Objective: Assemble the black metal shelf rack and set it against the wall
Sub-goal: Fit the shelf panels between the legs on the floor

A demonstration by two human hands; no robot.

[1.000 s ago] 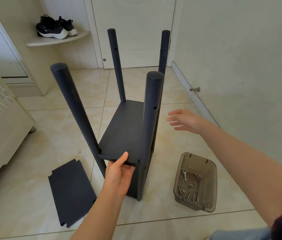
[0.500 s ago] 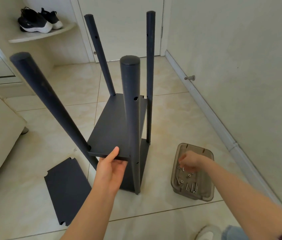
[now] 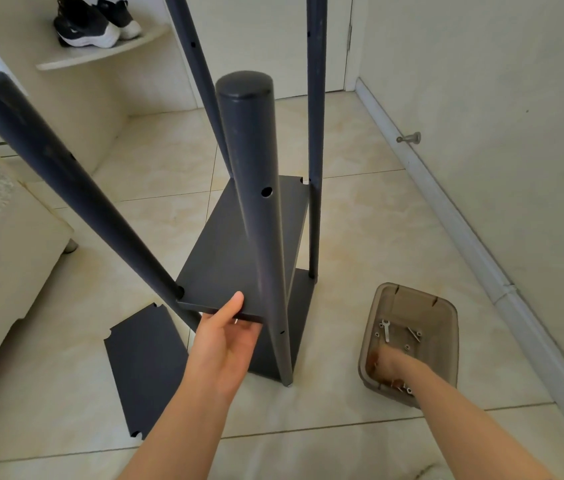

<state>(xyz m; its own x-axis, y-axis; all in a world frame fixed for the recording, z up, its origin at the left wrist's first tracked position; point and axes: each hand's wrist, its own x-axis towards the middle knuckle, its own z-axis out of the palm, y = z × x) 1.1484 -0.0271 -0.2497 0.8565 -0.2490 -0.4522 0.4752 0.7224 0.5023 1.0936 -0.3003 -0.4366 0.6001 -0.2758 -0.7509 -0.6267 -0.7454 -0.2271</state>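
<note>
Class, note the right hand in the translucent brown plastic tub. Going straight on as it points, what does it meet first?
Most likely the loose silver screws on the floor of the translucent brown plastic tub; the right hand may be touching them, depth unclear.

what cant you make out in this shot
Head view only:
- Right hand: fingers blurred behind the tinted bin wall; whether they hold a screw is unclear.
- Far posts: tops cut off by the upper edge.
- Left hand: fingers hidden under the shelf.
- Bottom shelf: mostly covered by the shelf above.
</note>
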